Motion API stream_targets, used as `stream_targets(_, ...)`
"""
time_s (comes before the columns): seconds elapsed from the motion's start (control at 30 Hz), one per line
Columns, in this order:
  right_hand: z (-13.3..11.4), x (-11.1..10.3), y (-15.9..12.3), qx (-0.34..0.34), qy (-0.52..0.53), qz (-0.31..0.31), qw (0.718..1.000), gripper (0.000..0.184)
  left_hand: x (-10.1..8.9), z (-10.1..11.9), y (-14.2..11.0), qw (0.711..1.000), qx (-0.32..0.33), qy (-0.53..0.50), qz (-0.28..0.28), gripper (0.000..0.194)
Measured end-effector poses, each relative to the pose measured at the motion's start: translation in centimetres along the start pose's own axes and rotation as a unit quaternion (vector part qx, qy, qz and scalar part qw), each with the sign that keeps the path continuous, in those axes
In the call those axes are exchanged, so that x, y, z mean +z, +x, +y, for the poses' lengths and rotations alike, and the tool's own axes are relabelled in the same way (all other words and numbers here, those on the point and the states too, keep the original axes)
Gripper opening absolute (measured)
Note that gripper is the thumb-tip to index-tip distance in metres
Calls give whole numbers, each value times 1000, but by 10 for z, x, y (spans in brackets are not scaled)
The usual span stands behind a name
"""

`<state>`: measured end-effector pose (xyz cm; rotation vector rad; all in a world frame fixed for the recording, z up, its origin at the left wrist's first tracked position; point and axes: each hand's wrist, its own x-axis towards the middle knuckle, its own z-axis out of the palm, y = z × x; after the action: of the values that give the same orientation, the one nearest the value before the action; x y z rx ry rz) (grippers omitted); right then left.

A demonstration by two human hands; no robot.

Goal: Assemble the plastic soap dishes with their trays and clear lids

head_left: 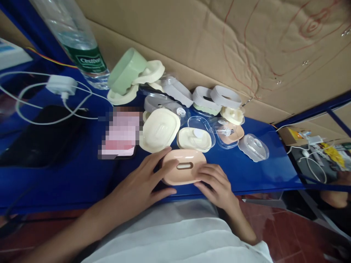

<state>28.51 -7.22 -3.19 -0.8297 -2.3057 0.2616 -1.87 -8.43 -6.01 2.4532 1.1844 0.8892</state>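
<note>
At the table's near edge is a peach, rounded soap dish (189,178) with a slot in its middle. My left hand (156,179) spans its left end, the index finger reaching over the rim into the dish and the thumb along the near side. On the right end, my right hand (215,182) grips the rim with fingers on top and thumb in front. Just behind lie a cream oval dish (159,129) and a smaller cream piece (192,140) with a white sticker. What sits under the peach dish is hidden.
Grey dish parts (226,95), a green one (127,71) and clear lids (253,147) crowd the back. To the left are a phone (120,135), a white charger (61,86) with cable, a black pouch (46,135) and a water bottle (87,60). Cardboard (192,44) walls the rear.
</note>
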Motion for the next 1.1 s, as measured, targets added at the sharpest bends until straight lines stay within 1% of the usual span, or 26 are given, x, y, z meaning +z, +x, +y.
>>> stream_targets(0.13, 3, -1, 0, 1, -28, -32, 999, 31, -2, 0, 1, 1000, -1, -11, 2, 47)
stream_targets(0.3, 6, 0, 5, -21, -45, -77, 996, 33, -2, 1, 4, 1000, 18, -13, 15, 48)
stream_targets(0.37, 5, 1, 6, -28, -51, -79, 995, 32, -3, 2, 5, 999, 35, 3, 17, 45)
stream_targets(0.47, 3, 1, 5, -39, -71, -81, 993, 34, -4, 5, 6, 997, 65, 51, 3, 37)
stream_targets(0.53, 3, -2, 3, -46, -74, -79, 993, 34, -4, 6, 6, 994, 79, 71, 0, 36)
stream_targets(0.6, 5, -9, 4, -46, -70, -61, 995, 36, -5, 6, 6, 994, 83, 73, -3, 35)
stream_targets(0.67, 11, -18, 9, -22, -96, -28, 995, 40, -6, 5, 7, 994, 82, 67, -13, 36)
stream_targets(0.73, 20, -25, 19, 28, -151, 3, 988, 47, -7, 5, 8, 995, 82, 56, -28, 37)
stream_targets(0.77, 25, -26, 24, 54, -176, 14, 983, 47, -8, 5, 8, 995, 84, 50, -37, 38)
stream_targets(0.83, 33, -24, 33, 93, -196, 15, 976, 34, -10, 5, 10, 994, 89, 35, -48, 36)
stream_targets(0.9, 36, -21, 37, 118, -171, 3, 978, 18, -12, 6, 11, 994, 93, 16, -52, 34)
stream_targets(0.97, 35, -19, 33, 135, -105, 18, 985, 10, -13, 7, 10, 995, 88, 2, -52, 39)
stream_targets(1.03, 29, -20, 23, 146, 7, 66, 987, 10, -12, 7, 8, 997, 70, 1, -42, 53)
stream_targets(1.1, 23, -23, 12, 152, 139, 100, 974, 11, -10, 8, 4, 999, 51, 4, -15, 66)
